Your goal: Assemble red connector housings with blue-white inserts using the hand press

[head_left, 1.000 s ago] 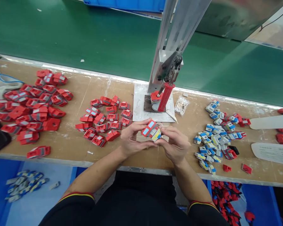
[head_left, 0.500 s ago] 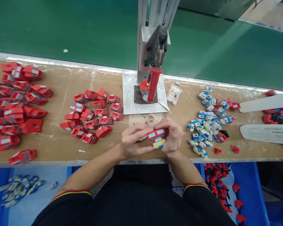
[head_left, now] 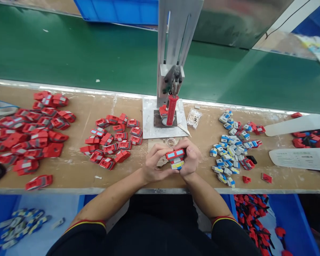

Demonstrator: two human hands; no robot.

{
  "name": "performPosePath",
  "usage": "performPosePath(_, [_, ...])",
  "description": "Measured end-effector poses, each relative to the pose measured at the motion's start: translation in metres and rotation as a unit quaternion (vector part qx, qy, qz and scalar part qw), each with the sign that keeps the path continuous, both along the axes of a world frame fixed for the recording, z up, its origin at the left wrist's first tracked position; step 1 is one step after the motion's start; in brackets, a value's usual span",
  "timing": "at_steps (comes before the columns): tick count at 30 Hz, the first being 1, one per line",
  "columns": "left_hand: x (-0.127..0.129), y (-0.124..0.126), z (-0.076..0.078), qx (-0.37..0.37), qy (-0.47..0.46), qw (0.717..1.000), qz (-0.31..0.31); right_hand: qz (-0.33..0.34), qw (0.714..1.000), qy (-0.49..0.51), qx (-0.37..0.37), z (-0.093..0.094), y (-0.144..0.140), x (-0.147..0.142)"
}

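Between both hands, just over the front part of the bench, is a small toy vehicle part, red on top with two light-blue windows and a grey, yellow and blue section below. My left hand grips its left side, thumb and fingers curved around it. On the other side my right hand closes its fingers on the same part. Behind the hands stands a toggle press with a red handle, on a metal plate. Another red part sits under the press.
Red toy parts lie left of the press, with a larger red heap farther left. White, blue and yellow pieces are piled right. Cotton swabs and two bottles also lie there. Blue bins stand below the bench.
The camera view has tilted up, showing a blue crate beyond the green belt. Both hands still hold the toy vehicle part in nearly the same pose.
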State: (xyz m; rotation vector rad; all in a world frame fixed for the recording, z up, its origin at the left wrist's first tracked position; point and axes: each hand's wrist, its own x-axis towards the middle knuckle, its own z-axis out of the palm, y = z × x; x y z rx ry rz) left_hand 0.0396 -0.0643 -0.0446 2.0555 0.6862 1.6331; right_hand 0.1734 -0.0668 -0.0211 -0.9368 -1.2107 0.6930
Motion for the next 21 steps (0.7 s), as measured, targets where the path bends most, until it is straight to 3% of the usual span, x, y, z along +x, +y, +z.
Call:
performPosePath(4, [-0.038, 0.023, 0.026, 0.006, 0.115, 0.993, -0.008, 0.07, 0.996, -0.059, -0.005, 0.006, 0.014, 0.019])
performPosePath(8, [-0.078, 0.062, 0.061, -0.049, 0.338, 0.94, -0.017, 0.127, 0.977, -0.164, -0.039, 0.017, 0.046, 0.045])
performPosePath(12, [-0.075, 0.101, 0.078, -0.102, 0.493, 0.862, -0.058, 0.259, 0.935, -0.224, -0.089, 0.023, 0.068, 0.056])
performPosePath(14, [-0.066, 0.113, 0.079, -0.12, 0.529, 0.839, -0.053, 0.308, 0.929, -0.185, -0.084, 0.03, 0.068, 0.06])
performPosePath(17, [-0.061, 0.12, 0.079, -0.131, 0.546, 0.826, -0.051, 0.371, 0.927, -0.053, -0.024, 0.062, 0.062, 0.063])
performPosePath(21, [-0.064, 0.121, 0.08, -0.145, 0.544, 0.825, -0.053, 0.357, 0.933, 0.021, 0.046, 0.142, 0.081, 0.049])
